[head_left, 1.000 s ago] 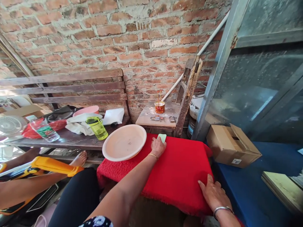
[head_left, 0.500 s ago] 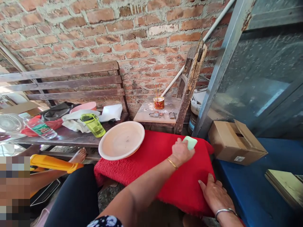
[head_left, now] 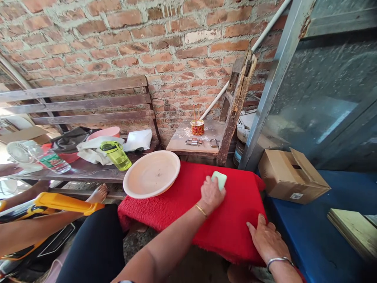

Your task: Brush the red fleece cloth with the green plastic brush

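A red, fuzzy cloth (head_left: 235, 212) is spread over a low surface in front of me. Its left part looks rough and nubbly, its right part smoother. My left hand (head_left: 212, 196), with a gold bracelet, is closed on a pale green rounded block (head_left: 219, 180) that sits against the cloth; whether it is soap or a brush, I cannot tell. My right hand (head_left: 269, 239), wearing a silver bangle, lies with fingers spread on the cloth's right edge. A wide, pale plastic basin (head_left: 153, 175) stands on the cloth's far left end.
Behind stands a wooden bench (head_left: 97, 169) with a green drink bottle (head_left: 116, 155) and a water bottle (head_left: 54, 161). A small board (head_left: 179, 141) bears an incense pot (head_left: 197, 127) and padlocks. At right, a cardboard box (head_left: 294, 177) rests on a blue surface. Another person's leg (head_left: 23, 236) is at left.
My left hand has moved left across the cloth with the pale green block. My right hand has stayed at the cloth's right edge. At far left, the small fan has shifted slightly.
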A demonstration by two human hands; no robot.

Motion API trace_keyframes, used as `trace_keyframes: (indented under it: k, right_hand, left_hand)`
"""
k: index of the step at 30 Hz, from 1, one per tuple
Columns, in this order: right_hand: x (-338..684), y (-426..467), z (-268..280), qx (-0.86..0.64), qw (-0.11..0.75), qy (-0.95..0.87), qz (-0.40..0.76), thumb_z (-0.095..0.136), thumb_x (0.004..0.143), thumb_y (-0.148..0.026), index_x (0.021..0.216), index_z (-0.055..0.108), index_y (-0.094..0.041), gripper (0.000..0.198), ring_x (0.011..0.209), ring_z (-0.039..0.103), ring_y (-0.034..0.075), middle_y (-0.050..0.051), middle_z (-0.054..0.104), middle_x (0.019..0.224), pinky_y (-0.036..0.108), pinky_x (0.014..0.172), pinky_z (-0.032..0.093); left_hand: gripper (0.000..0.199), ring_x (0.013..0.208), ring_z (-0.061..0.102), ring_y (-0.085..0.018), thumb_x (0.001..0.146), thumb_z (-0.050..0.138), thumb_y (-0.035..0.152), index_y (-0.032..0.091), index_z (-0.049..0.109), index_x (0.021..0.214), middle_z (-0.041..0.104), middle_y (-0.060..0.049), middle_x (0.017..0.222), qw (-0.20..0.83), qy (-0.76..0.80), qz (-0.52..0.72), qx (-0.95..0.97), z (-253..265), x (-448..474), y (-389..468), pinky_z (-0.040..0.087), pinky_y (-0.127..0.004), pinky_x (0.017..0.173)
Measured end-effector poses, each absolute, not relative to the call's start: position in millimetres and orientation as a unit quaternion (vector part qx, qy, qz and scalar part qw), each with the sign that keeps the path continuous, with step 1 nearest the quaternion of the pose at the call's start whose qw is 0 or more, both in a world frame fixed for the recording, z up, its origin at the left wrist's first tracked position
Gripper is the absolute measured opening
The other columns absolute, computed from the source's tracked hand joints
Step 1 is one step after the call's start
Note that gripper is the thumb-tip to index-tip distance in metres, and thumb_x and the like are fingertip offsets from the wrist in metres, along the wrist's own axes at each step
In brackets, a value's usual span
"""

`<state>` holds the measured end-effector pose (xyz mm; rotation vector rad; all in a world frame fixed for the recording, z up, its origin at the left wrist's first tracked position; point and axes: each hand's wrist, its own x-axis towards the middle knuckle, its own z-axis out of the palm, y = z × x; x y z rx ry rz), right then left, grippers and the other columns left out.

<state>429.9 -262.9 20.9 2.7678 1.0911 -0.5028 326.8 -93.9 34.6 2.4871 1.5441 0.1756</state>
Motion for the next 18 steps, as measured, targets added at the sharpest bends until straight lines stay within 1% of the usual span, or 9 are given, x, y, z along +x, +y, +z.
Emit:
trace_keyframes:
  k: [4,7,10,14,18]
  right_hand:
    - [434.0,-264.5,14.8,0.914,0.049,0.366,-0.169,0.024,0.098,-0.045,0.14,0.04,-0.006,0.06,0.104,0.067,0.033,0.025,0.059,0.118,0.045,0.09,0.048]
    - [437.7,-265.4,8.7,0.914,0.034,0.375,-0.155,0.026,0.097,-0.045,0.137,0.044,-0.007,0.058,0.1,0.068,0.034,0.025,0.062,0.113,0.049,0.09,0.048]
    - [438.4,-264.6,6.3,0.914,0.038,0.374,-0.153,0.027,0.097,-0.045,0.137,0.043,-0.006,0.058,0.098,0.069,0.033,0.025,0.063,0.112,0.048,0.088,0.049]
    - [433.5,-262.4,11.8,0.915,0.051,0.369,-0.157,0.026,0.098,-0.043,0.14,0.039,-0.004,0.059,0.102,0.068,0.033,0.026,0.061,0.116,0.045,0.088,0.049]
    - [428.3,-261.0,20.2,0.916,0.056,0.364,-0.159,0.025,0.099,-0.041,0.141,0.039,-0.003,0.058,0.105,0.067,0.032,0.027,0.059,0.119,0.042,0.088,0.049]
  left_hand:
    - [0.055,0.102,0.061,-0.03,0.084,0.056,0.056,0.019,0.054,0.125,0.053,-0.015,0.118,0.184,0.425,0.06,0.884,39.6,380.8,-134.2,0.05,-0.038,0.081]
    - [0.057,0.102,0.062,-0.031,0.085,0.053,0.061,0.019,0.054,0.125,0.054,-0.015,0.117,0.209,0.404,0.05,0.889,45.4,382.0,-140.1,0.05,-0.039,0.082]
    - [0.054,0.1,0.063,-0.029,0.087,0.052,0.06,0.022,0.054,0.125,0.054,-0.013,0.116,0.178,0.444,0.043,0.877,51.0,345.0,-121.5,0.05,-0.038,0.083]
    - [0.046,0.095,0.065,-0.025,0.091,0.051,0.055,0.024,0.053,0.126,0.055,-0.01,0.113,0.1,0.519,0.039,0.848,54.2,269.7,-83.3,0.051,-0.033,0.077]
    - [0.042,0.091,0.067,-0.027,0.094,0.048,0.048,0.02,0.053,0.125,0.056,-0.013,0.11,0.048,0.567,0.013,0.822,47.4,222.8,-62.4,0.051,-0.033,0.072]
